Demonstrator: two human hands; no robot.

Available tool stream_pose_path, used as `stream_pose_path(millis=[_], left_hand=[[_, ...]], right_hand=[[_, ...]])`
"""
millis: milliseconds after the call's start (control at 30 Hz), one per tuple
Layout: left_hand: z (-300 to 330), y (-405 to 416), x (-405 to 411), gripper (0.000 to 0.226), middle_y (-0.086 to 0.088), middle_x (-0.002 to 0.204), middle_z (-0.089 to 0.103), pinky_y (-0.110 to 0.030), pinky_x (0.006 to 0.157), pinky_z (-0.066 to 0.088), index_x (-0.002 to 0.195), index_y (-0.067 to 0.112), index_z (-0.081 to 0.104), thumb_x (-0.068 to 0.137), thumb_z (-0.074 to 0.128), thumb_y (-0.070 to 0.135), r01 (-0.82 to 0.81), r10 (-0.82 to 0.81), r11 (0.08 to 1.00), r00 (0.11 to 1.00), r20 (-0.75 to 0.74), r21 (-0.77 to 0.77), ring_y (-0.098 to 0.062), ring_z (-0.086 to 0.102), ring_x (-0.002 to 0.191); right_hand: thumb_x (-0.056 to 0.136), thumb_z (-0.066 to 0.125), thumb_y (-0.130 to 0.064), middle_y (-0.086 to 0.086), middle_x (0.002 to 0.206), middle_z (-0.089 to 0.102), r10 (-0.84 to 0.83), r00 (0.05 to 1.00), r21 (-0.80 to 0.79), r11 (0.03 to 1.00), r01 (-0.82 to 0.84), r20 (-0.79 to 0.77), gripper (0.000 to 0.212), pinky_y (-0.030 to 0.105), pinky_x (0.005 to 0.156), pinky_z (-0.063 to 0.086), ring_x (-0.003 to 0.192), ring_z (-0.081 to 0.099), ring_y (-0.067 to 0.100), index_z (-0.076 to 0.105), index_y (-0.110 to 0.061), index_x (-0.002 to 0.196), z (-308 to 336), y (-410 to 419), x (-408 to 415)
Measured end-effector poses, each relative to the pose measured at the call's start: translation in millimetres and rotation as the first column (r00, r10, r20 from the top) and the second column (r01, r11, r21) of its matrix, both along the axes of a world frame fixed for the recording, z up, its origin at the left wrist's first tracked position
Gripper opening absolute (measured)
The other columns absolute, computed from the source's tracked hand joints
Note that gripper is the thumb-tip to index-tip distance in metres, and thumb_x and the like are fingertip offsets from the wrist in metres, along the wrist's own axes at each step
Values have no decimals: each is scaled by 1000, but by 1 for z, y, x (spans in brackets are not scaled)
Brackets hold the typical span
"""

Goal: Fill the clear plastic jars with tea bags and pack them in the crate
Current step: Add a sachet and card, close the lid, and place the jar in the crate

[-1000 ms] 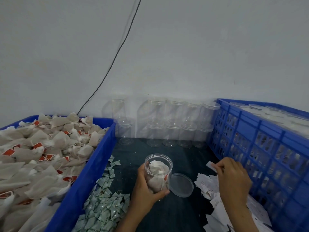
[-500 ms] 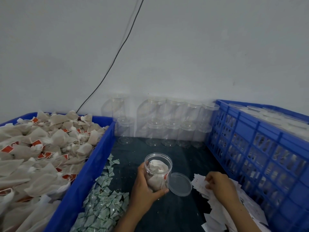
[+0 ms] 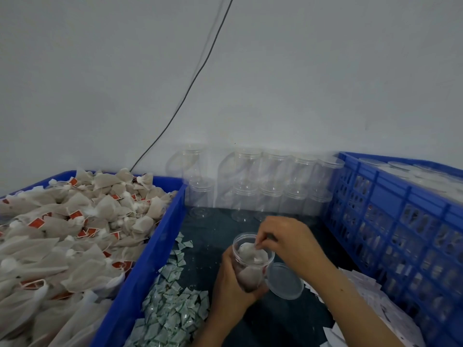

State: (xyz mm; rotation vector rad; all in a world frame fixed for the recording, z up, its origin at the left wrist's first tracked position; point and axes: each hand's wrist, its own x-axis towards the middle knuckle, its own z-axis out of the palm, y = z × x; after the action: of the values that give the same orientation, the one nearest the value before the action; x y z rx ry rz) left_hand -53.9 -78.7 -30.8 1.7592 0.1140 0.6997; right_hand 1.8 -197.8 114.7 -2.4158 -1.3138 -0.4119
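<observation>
The jar [image 3: 251, 262] sits upright on the dark bench [image 3: 215, 249], already holding tea bags [image 3: 250, 256] up near its rim. The left hand [image 3: 234, 284] wraps it from the side, fingers curled round the lower wall. The right hand [image 3: 288, 242] is over the mouth, fingertips [image 3: 260, 242] bunched and dipping in, apparently pinching something small, maybe a paper slip; I can't tell for sure.

For this step, I'd say keep the left grip low and firm so the jar doesn't tip while the right tucks stuff down. Push the contents below the rim or the lid won't seat.

The lid [image 3: 284, 281] lies flat just right of the jar, under the right wrist, so it's an easy grab. White paper slips [image 3: 360, 284] lie scattered farther right, small green sachets [image 3: 172, 304] in a heap left of the left hand.

The loose tea bag bin [image 3: 155, 254] is well left of both hands, the blue crate [image 3: 390, 221] with capped jars well right, and empty jars [image 3: 270, 186] are stacked along the wall beyond the fingers.
</observation>
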Motion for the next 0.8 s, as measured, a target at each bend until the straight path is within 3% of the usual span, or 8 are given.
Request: stream_pose_path(millis=[133,333,433,500,567,633,700,800], left_hand=[[2,-1,-2,91,22,126,54,-12,84,48,127,51,33,55,88,41,5,-5,1000,1000,11,5,7,55,111],[2,0,-3,91,29,124,54,-13,85,47,122,65,31,54,87,42,15,-15,999,1000,12,35,8,54,113],[0,1,-2,94,25,124,54,-13,83,48,123,61,31,51,89,41,5,-5,1000,1000,6,21,6,55,111],[-1,1,-2,96,22,123,55,-15,85,49,125,57,32,50,90,41,-10,10,1000,1000,19,21,4,56,111],[-1,0,-2,96,20,122,57,-17,88,49,126,53,33,49,89,41,-26,26,999,999,32,23,3,56,110],[-1,0,-2,96,19,122,58,-20,89,50,126,53,34,49,89,40,-23,23,1000,999,31,4,2,58,110],[-2,1,-1,96,18,122,58,-24,91,51,126,52,33,49,89,40,-23,23,1000,999,26,2,1,58,109],[-3,1,0,99,16,124,57,-28,93,51,129,48,33,48,89,40,-26,26,999,1000,12,18,0,58,111]], right_hand=[[86,61,-12,2,96,69,-22,999,-436,900,7,-29,14,29,80,50,87,62,18,72,-14,92,1,33,3],[80,52,-1,7,69,59,-7,981,-512,854,-96,-195,20,27,57,43,65,57,25,72,-4,80,-3,37,6],[86,57,-5,-7,86,72,50,948,-309,939,-152,-314,24,23,76,50,83,65,11,77,-18,88,3,19,11],[90,58,-2,-14,85,72,105,918,51,994,-93,-383,27,15,79,50,83,65,2,76,-22,90,2,-2,17],[91,57,1,-11,81,71,94,931,412,909,65,-354,29,13,75,50,78,65,2,73,-23,89,-13,-28,26],[91,58,0,-8,87,70,-65,929,514,817,260,-365,27,15,75,49,84,65,6,68,-25,92,-39,-46,34],[88,66,-9,1,111,64,-200,866,337,863,377,-458,30,28,90,47,108,59,17,59,-26,112,-71,-54,41],[80,76,-35,4,147,33,-291,777,-86,952,295,-558,88,30,111,27,137,29,21,22,-24,148,-115,-55,46]])
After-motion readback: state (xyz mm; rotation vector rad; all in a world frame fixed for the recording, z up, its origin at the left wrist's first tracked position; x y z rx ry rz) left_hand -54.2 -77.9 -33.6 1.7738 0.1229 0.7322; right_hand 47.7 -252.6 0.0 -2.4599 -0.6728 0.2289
